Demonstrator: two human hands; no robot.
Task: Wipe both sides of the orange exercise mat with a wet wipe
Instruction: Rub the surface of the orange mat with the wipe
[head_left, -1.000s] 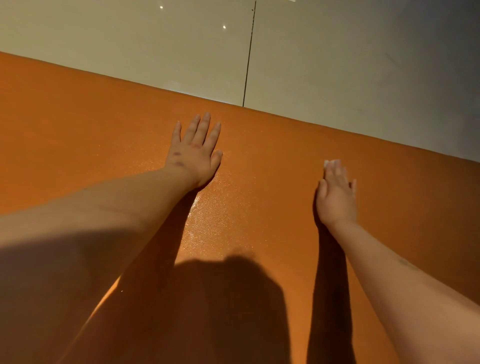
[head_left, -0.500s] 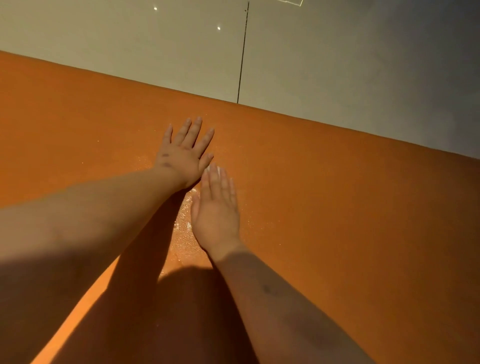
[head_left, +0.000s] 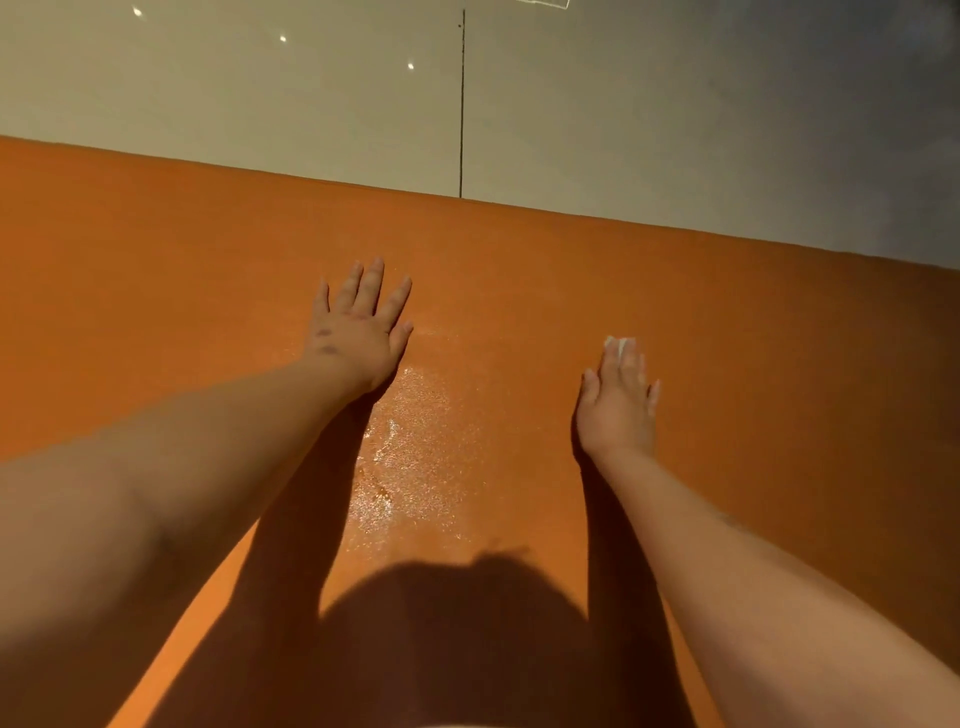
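Observation:
The orange exercise mat (head_left: 753, 364) lies flat on the floor and fills most of the view. My left hand (head_left: 358, 327) rests palm-down on it with its fingers spread and straight. To the right, my right hand (head_left: 618, 400) presses flat on a white wet wipe (head_left: 618, 343); only a small edge of the wipe shows beyond the fingertips. A wet, glistening streak (head_left: 410, 452) runs down the mat between my two hands.
Pale glossy floor tiles (head_left: 260, 104) lie beyond the mat's far edge, with a dark grout line (head_left: 461, 104) between them. My head and arms cast a shadow (head_left: 441, 639) on the near part of the mat.
My right hand slid right across the mat with the wipe, from beside my left hand to well apart from it. My left hand stayed put.

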